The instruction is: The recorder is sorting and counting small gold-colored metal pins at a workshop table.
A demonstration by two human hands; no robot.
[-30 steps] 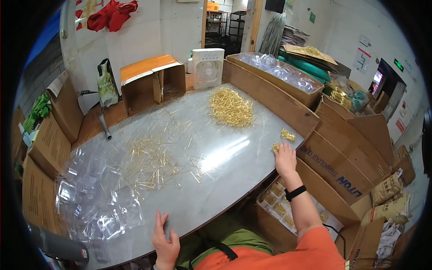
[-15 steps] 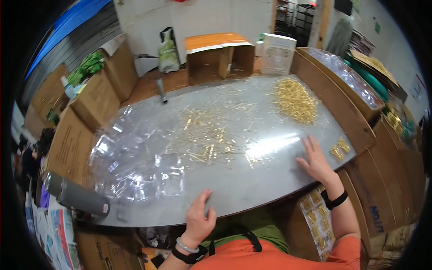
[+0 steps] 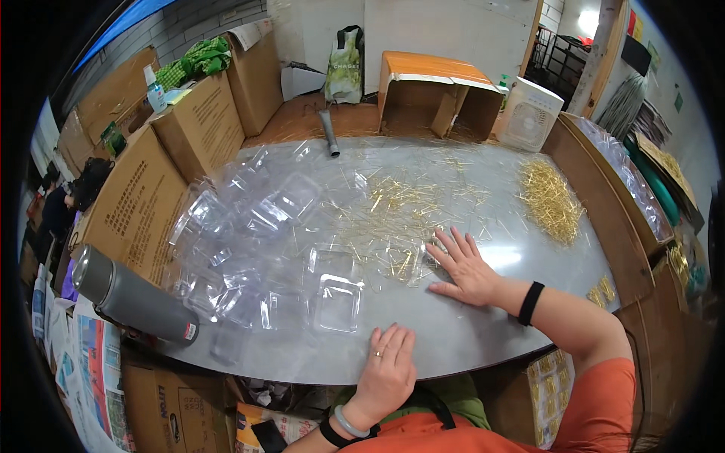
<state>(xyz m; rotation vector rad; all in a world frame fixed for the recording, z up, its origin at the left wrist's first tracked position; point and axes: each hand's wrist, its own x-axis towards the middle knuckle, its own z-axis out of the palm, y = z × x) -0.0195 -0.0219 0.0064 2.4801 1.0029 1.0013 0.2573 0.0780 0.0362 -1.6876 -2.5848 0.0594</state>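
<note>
My right hand [image 3: 464,272] lies palm down on the grey tabletop [image 3: 468,332], open with its fingers spread. Its fingertips are beside a clear plastic tray [image 3: 411,264] with thin gold-coloured pieces in or under it; I cannot tell which. At the near edge, my left hand [image 3: 389,366] rests open and flat, fingers side by side. Just beyond it is another clear plastic tray [image 3: 338,303]. Thin gold pieces [image 3: 400,198] lie scattered in the middle of the table. A dense gold heap [image 3: 551,198] is at the far right, and a small gold bunch [image 3: 601,291] near the right edge.
Clear plastic trays [image 3: 242,249] crowd the left side. A grey bottle [image 3: 136,298] leans at the left edge. A grey tube [image 3: 329,134], an orange-topped cardboard box [image 3: 438,72] and a white fan [image 3: 530,115] line the back. Cardboard walls [image 3: 140,208] border the table.
My right hand has moved left to the middle of the table. My left hand has flattened near the front edge. The clear tray by my right fingers has appeared there. The view has shifted left.
</note>
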